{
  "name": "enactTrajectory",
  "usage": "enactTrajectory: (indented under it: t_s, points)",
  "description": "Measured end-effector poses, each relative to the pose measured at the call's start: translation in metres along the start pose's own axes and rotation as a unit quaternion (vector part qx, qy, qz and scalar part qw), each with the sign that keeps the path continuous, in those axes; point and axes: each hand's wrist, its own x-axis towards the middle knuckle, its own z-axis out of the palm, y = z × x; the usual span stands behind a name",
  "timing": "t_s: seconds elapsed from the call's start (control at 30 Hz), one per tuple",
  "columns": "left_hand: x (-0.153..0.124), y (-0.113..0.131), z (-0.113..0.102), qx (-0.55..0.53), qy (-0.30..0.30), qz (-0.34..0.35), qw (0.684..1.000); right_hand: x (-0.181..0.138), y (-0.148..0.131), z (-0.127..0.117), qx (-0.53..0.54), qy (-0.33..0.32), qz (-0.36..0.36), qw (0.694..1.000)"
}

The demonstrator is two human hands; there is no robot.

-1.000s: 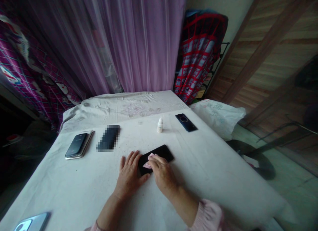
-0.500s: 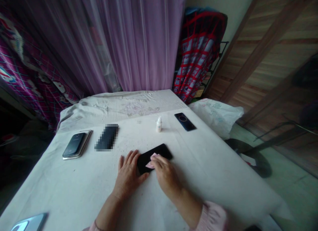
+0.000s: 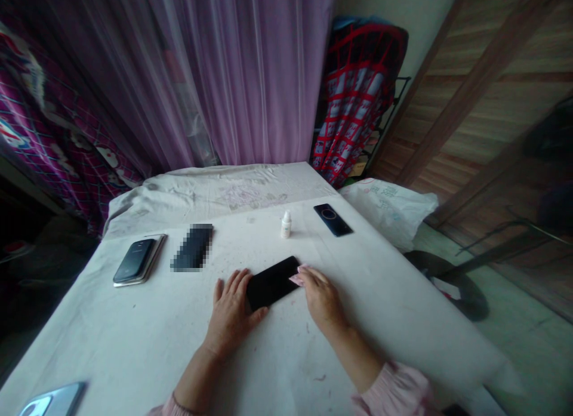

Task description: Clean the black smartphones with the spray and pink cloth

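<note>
A black smartphone (image 3: 273, 284) lies flat on the white-covered table, its dark screen facing up. Around its left end rests my left hand (image 3: 231, 308), thumb along the near edge and fingers at the far corner, holding it against the table. My right hand (image 3: 324, 299) is closed on a small folded pink cloth (image 3: 296, 277), which touches the phone's right end. Beyond the phone stands a small white spray bottle (image 3: 286, 225), upright and apart from both hands.
Another dark phone (image 3: 333, 219) lies at the back right. To the left are a stack of phones (image 3: 138, 261) and a blurred-out dark object (image 3: 193, 247). A light blue phone (image 3: 56, 399) sits at the near left corner. A plastic bag (image 3: 389, 207) hangs beyond the table's right edge.
My right hand has slid the pink cloth rightward across the screen, from its middle to the right end. My left hand has stayed in place on the phone.
</note>
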Motion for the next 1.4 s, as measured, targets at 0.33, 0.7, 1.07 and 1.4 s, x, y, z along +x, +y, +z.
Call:
enactTrajectory:
  t_s: [0.33,0.7,1.07,1.4]
  points:
    - [0.0,-0.008,-0.001,0.003,-0.014,0.013,1.0,0.016,0.007,-0.012,0.139,0.047,0.116,0.982]
    - [0.017,0.018,0.011,0.024,0.004,0.044,0.999,0.017,-0.002,-0.01,0.051,-0.026,-0.066,0.996]
    - [0.023,0.024,0.013,0.034,0.006,0.048,0.998,0.052,0.003,0.017,0.006,-0.054,-0.036,0.998]
    - [0.022,0.028,0.012,0.023,0.02,0.038,0.999,-0.003,0.003,-0.004,0.005,-0.04,-0.054,0.998]
